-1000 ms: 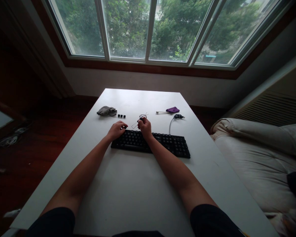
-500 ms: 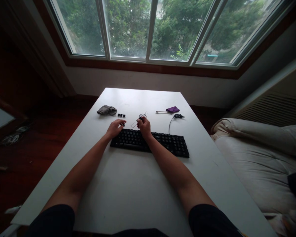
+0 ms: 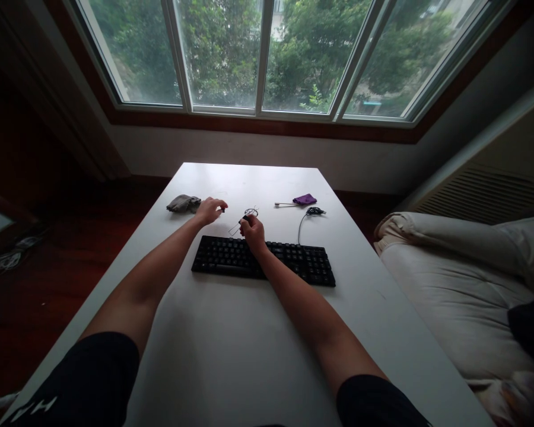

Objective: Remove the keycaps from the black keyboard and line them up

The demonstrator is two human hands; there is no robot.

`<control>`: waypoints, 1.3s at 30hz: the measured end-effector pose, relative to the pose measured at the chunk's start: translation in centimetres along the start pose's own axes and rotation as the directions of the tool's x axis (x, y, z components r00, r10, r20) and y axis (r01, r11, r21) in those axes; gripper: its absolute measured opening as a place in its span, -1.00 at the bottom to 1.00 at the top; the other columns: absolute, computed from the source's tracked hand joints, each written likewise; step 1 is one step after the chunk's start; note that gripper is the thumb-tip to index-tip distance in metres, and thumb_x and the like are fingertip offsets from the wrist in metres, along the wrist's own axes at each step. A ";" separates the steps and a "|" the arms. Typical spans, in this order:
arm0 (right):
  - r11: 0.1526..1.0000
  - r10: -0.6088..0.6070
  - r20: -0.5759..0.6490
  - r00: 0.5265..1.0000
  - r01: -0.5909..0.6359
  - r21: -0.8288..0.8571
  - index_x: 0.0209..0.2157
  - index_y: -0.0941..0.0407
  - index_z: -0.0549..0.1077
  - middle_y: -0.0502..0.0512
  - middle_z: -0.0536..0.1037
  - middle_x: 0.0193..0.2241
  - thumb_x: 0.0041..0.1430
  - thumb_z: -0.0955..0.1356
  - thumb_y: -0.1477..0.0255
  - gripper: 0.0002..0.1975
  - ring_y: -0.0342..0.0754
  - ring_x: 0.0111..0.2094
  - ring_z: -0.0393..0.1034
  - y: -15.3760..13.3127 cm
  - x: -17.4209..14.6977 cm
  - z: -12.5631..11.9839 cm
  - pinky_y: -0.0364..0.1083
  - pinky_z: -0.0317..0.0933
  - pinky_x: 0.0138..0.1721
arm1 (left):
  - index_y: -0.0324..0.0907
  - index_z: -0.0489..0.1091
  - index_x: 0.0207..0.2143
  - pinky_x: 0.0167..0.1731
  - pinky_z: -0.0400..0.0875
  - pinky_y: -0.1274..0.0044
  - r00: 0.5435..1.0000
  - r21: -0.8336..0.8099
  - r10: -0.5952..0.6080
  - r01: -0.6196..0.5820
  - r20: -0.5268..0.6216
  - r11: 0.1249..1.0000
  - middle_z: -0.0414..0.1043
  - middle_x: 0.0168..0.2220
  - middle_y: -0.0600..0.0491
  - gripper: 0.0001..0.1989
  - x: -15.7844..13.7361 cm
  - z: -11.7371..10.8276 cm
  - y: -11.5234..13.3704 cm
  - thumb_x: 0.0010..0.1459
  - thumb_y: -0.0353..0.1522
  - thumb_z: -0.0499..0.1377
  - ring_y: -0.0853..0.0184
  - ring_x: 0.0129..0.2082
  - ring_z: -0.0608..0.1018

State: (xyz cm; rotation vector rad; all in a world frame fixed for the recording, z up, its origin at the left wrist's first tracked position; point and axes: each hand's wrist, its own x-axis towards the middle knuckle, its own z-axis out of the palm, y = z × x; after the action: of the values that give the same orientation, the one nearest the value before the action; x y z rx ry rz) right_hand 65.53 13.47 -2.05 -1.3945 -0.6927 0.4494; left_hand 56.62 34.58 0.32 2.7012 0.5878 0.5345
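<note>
My left hand (image 3: 210, 210) is over the table's far left part, beside a grey crumpled cloth (image 3: 183, 203). Its fingers are closed on a small black keycap (image 3: 223, 209) at the fingertips. The row of black keycaps seen there earlier is now behind this hand. My right hand (image 3: 253, 232) grips a wire keycap puller (image 3: 234, 229) with a dark handle, just above the far edge of a black keyboard (image 3: 222, 256). Thin wire loops point left from that fist, and more wire (image 3: 251, 212) shows beyond it. My right wrist and forearm cover part of the keys.
On the white table (image 3: 249, 332), a purple cloth (image 3: 305, 200) lies at the far right with a thin stick-like brush (image 3: 285, 205). A coiled cable (image 3: 315, 211) runs from the keyboard. A pale sofa (image 3: 436, 284) stands to the right; a window (image 3: 258, 59) is ahead.
My left hand has moved forward from the keyboard's far left edge to the keycap row, covering it. My right hand stays above the keyboard with the puller. The view has shifted slightly.
</note>
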 end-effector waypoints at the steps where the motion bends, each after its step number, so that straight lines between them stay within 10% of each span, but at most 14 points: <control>1: 1.000 0.000 0.002 1.000 0.000 0.004 -0.36 0.07 0.38 -0.09 0.45 -0.60 0.11 0.35 0.20 -0.78 -0.14 -0.59 0.36 0.0 0.0 -0.1 -0.18 0.28 -0.51 | -0.02 0.61 -0.14 0.05 0.34 0.31 1.000 0.004 -0.004 0.004 0.015 1.000 0.63 -0.16 0.05 -0.70 0.5 0.3 -0.1 0.10 -0.46 0.22 0.13 -0.06 0.49; 39: 1.000 0.000 0.013 1.000 0.000 -0.019 -0.37 0.07 0.39 -0.09 0.45 -0.60 0.11 0.34 0.19 -0.78 -0.13 -0.58 0.36 -0.2 0.1 -0.1 -0.17 0.31 -0.51 | -0.03 0.60 -0.11 0.02 0.32 0.31 0.998 0.242 0.012 -0.028 0.065 0.970 0.62 -0.09 -0.01 -0.71 0.4 2.4 -0.8 0.18 -0.38 0.15 0.09 -0.03 0.52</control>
State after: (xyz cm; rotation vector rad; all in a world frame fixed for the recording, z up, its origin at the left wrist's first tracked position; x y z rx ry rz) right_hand 65.67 13.42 -1.81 -1.4112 -0.7087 0.4531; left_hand 57.71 34.93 -1.97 2.9446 0.6475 0.4039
